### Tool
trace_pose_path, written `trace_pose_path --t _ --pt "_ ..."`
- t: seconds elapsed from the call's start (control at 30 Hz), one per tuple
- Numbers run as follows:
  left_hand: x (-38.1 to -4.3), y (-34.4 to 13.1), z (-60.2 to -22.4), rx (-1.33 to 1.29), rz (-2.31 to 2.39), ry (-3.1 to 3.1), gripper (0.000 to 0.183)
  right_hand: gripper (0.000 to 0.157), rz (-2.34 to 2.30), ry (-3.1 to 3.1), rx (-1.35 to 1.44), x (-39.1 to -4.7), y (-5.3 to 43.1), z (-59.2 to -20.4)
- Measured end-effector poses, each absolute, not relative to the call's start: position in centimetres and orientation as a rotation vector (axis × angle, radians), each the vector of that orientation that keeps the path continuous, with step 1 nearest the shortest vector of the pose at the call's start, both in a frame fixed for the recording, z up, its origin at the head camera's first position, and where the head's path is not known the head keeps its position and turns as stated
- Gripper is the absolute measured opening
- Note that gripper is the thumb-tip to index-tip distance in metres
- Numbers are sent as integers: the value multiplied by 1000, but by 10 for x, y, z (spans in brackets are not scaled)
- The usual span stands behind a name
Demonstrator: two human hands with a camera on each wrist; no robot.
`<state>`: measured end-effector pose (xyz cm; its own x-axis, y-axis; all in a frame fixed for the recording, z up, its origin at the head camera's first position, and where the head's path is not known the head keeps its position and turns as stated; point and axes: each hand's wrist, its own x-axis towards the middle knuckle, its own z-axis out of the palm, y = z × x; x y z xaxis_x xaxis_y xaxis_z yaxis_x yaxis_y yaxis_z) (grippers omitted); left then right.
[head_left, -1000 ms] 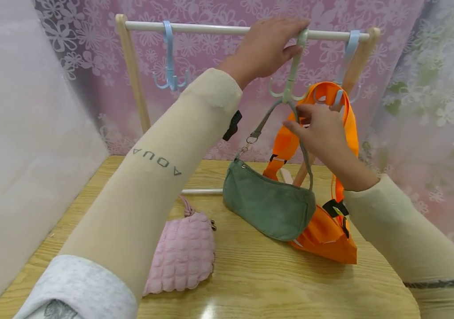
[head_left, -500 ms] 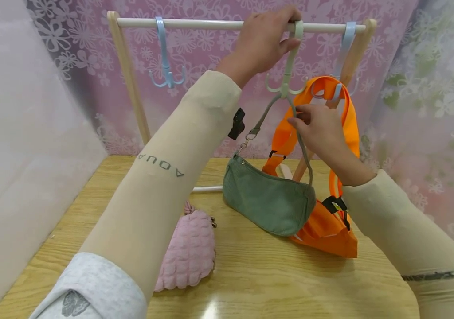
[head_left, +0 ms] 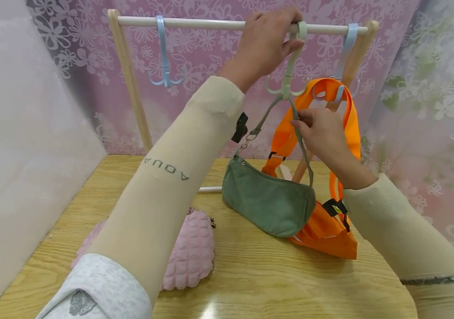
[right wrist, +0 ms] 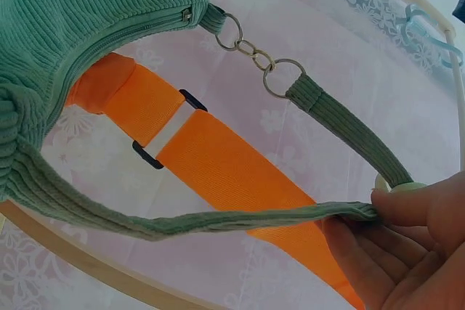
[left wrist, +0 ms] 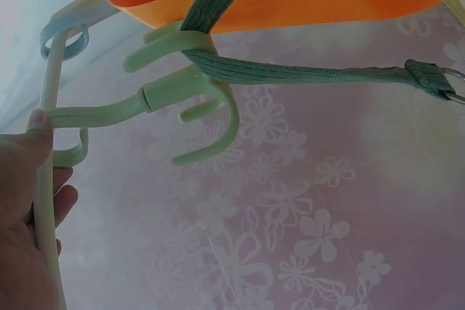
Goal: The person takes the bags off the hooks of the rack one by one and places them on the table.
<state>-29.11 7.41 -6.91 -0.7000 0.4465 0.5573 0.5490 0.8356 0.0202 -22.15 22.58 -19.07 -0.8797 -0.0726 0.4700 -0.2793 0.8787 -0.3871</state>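
Note:
My left hand curls over the white rail of the rack, its thumb against the stem of a pale green multi-prong hook. A green corduroy shoulder bag hangs from this hook, and its strap loops over one of the prongs. Lower down, my right hand pinches the right side of the strap between thumb and fingers. In the right wrist view the right hand holds the strap near its top, with the bag's rings and short chain beyond.
Behind the green bag an orange bag hangs by its wide strap from the right blue hook. Another blue hook is on the rail's left. A pink quilted bag lies on the wooden table, partly behind my left sleeve.
My left fingers, stretched over the hook's top a second ago, now curl round the rail. My right thumb has closed in on the strap. The green bag hangs nearly as before.

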Motion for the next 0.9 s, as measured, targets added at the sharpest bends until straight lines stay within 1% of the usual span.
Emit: trace_pose_path --t 0.23,0.4,0.63,0.9 --pt "-291 74 -72 -741 -252 -2407 44 27 600 -2564 236 -220 226 -191" --pt "-292 74 -74 -745 -257 -2388 44 29 671 -2537 202 -220 228 -191" --pt "-292 74 -75 -745 -258 -2380 45 28 744 -2439 202 -221 230 -188" --pt "-292 74 -75 -734 -262 -2380 44 26 752 -2491 188 -219 231 -186"
